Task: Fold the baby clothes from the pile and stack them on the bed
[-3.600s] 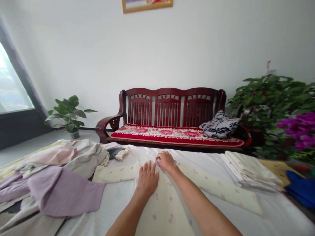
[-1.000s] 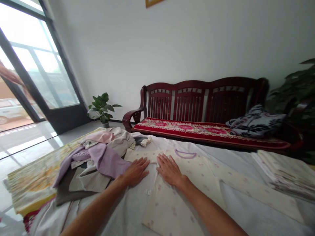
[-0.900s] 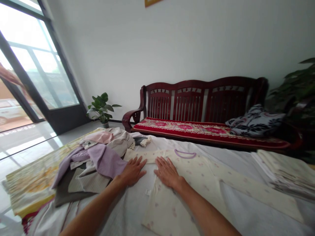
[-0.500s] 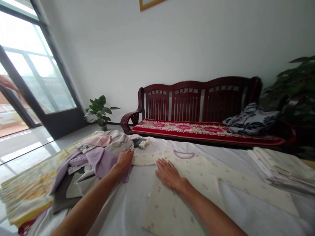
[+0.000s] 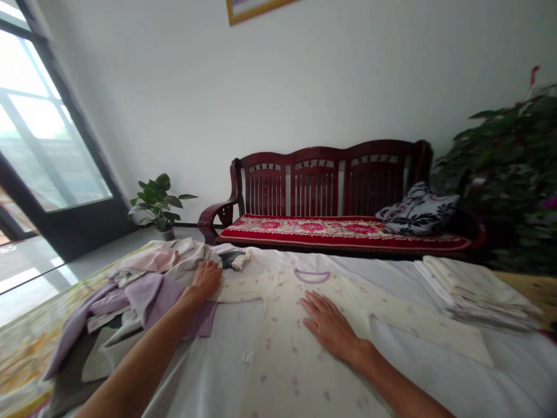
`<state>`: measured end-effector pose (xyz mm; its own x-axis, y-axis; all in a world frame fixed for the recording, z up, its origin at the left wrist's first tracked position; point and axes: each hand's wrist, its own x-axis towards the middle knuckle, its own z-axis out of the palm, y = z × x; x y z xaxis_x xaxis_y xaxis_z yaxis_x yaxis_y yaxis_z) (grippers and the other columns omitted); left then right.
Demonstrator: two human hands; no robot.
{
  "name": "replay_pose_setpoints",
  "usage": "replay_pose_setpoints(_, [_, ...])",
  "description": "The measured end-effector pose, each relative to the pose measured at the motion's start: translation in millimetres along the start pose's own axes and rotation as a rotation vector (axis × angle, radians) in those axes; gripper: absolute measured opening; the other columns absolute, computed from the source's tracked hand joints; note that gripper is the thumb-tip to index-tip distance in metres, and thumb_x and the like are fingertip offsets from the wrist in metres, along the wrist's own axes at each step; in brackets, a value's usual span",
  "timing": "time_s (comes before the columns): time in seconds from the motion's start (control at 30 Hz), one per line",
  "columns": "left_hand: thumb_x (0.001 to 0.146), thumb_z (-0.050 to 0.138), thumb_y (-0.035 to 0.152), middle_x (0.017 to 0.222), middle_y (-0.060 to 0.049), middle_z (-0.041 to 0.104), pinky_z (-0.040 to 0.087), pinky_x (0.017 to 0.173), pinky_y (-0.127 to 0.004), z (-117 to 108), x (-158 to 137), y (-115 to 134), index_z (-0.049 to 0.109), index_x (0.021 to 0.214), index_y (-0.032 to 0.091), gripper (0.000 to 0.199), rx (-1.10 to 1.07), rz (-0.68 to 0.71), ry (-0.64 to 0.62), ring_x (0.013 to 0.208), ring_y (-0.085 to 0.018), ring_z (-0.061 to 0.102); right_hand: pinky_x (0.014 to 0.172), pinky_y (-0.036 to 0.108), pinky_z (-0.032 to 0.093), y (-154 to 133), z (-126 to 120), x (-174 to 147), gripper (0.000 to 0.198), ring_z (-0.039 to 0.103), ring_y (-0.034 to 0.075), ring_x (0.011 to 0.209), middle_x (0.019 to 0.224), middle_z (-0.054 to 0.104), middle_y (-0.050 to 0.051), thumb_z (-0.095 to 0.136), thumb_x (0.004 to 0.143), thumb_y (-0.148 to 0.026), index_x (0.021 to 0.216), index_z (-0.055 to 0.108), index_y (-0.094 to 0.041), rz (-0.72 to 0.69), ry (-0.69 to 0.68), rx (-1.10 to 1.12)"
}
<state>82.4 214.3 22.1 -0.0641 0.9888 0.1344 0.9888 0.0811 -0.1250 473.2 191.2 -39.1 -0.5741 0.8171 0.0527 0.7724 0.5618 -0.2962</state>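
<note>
A cream long-sleeved shirt (image 5: 278,342) with small pale prints and a lilac neckband lies spread on a white cloth (image 5: 209,371). At the end of its left-hand sleeve, my left hand (image 5: 205,281) is closed on the cuff, fingers bent and partly hidden. My right hand (image 5: 328,325) rests palm down on the chest below the neckband, fingers stretched out. Beside my left forearm is a loose heap of clothes, with a lilac garment (image 5: 156,299), a pink piece (image 5: 150,260) and dark grey cloth (image 5: 73,371).
Folded clothes (image 5: 474,290) are stacked at the right of the white cloth. Beyond stands a dark red wooden bench (image 5: 313,180) with a red floral cover and a patterned cushion (image 5: 422,212). Potted plants (image 5: 161,200) flank it. A glass door (image 5: 52,128) is at left.
My right hand has slid from the shirt's shoulder to the middle of its chest. My left hand stays at the cuff. The view has turned a little to the right.
</note>
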Motion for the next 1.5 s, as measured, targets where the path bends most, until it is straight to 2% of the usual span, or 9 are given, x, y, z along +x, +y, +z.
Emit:
replay_pose_setpoints(0.17, [0.079, 0.051, 0.024, 0.081, -0.007, 0.069, 0.048, 0.072, -0.032, -18, 9, 13, 0.066, 0.09, 0.02, 0.019, -0.175, -0.042, 0.008, 0.081, -0.026, 0.067, 0.12, 0.044, 0.025, 11, 8, -2, 0.048, 0.037, 0.026, 0.142, 0.151, 0.047, 0.01, 0.038, 0.098, -0.04, 0.133, 0.062, -0.019, -0.037, 0.178, 0.119])
replay_pose_setpoints(0.3, [0.08, 0.057, 0.031, 0.066, 0.001, 0.06, 0.047, 0.054, -0.026, -30, 5, 67, 0.062, 0.085, 0.018, 0.014, -0.839, -0.038, -0.008, 0.057, -0.017, 0.061, 0.113, 0.04, 0.036, 15, 7, -3, 0.046, 0.051, 0.023, 0.131, 0.14, 0.059, 0.01, 0.034, 0.1, -0.04, 0.123, 0.068, -0.02, -0.017, 0.293, 0.285])
replay_pose_setpoints(0.5, [0.079, 0.07, 0.038, 0.098, -0.008, 0.069, 0.056, 0.075, -0.033, -28, -14, 155, 0.057, 0.12, 0.018, 0.047, -1.712, 0.003, -0.289, 0.078, -0.018, 0.07, 0.104, 0.036, 0.043, 22, 6, -6, 0.047, 0.06, 0.022, 0.115, 0.122, 0.069, 0.009, 0.033, 0.1, -0.043, 0.115, 0.071, -0.02, 0.034, 0.383, 0.42])
replay_pose_setpoints(0.67, [0.076, 0.057, 0.014, 0.102, -0.008, 0.069, 0.054, 0.087, -0.035, 11, -11, 146, 0.059, 0.109, 0.016, 0.033, -1.489, -0.255, 0.275, 0.091, -0.019, 0.069, 0.108, 0.035, 0.037, 22, 6, -5, 0.044, 0.055, 0.023, 0.122, 0.129, 0.065, 0.01, 0.035, 0.1, -0.038, 0.115, 0.071, -0.019, 0.097, 0.386, 0.308])
replay_pose_setpoints(0.77, [0.07, 0.049, 0.003, 0.106, -0.008, 0.068, 0.049, 0.098, -0.036, 45, -14, 130, 0.059, 0.106, 0.018, 0.04, -1.327, -0.323, 0.444, 0.104, -0.019, 0.065, 0.108, 0.035, 0.035, 21, 3, 1, 0.04, 0.053, 0.023, 0.124, 0.132, 0.063, 0.01, 0.037, 0.099, -0.034, 0.118, 0.069, -0.019, 0.159, 0.353, 0.18])
replay_pose_setpoints(0.93, [0.069, 0.046, 0.0, 0.116, -0.01, 0.066, 0.046, 0.103, -0.037, 80, -24, 125, 0.056, 0.114, 0.017, 0.049, -1.186, -0.389, 0.45, 0.114, -0.021, 0.061, 0.094, 0.036, 0.04, 13, -13, 25, 0.035, 0.057, 0.025, 0.109, 0.116, 0.068, 0.009, 0.043, 0.097, -0.039, 0.106, 0.071, -0.022, 0.278, 0.257, -0.015])
replay_pose_setpoints(1.2, [0.071, 0.046, -0.001, 0.118, -0.01, 0.067, 0.049, 0.1, -0.034, 80, -26, 132, 0.054, 0.119, 0.018, 0.052, -1.168, -0.382, 0.412, 0.115, -0.02, 0.063, 0.076, 0.03, 0.038, -11, -19, 60, 0.013, 0.059, 0.023, 0.097, 0.098, 0.07, 0.006, 0.058, 0.08, -0.027, 0.086, 0.068, -0.021, 0.389, 0.24, 0.064])
replay_pose_setpoints(1.37, [0.07, 0.045, -0.001, 0.12, -0.01, 0.068, 0.046, 0.103, -0.035, 76, -30, 134, 0.055, 0.122, 0.016, 0.055, -1.093, -0.336, 0.399, 0.116, -0.021, 0.062, 0.068, 0.026, 0.037, 17, -28, 60, 0.018, 0.062, 0.018, 0.084, 0.089, 0.07, 0.001, 0.052, 0.085, -0.035, 0.092, 0.064, -0.023, 0.522, 0.398, 0.389])
replay_pose_setpoints(1.5, [0.073, 0.048, 0.006, 0.124, -0.011, 0.066, 0.043, 0.108, -0.039, 71, -32, 143, 0.058, 0.122, 0.016, 0.051, -0.986, -0.114, 0.401, 0.12, -0.023, 0.058, 0.069, 0.025, 0.037, 44, -26, 49, 0.023, 0.063, 0.018, 0.087, 0.093, 0.071, 0.003, 0.051, 0.084, -0.029, 0.101, 0.064, -0.022, 0.625, 0.41, 0.4])
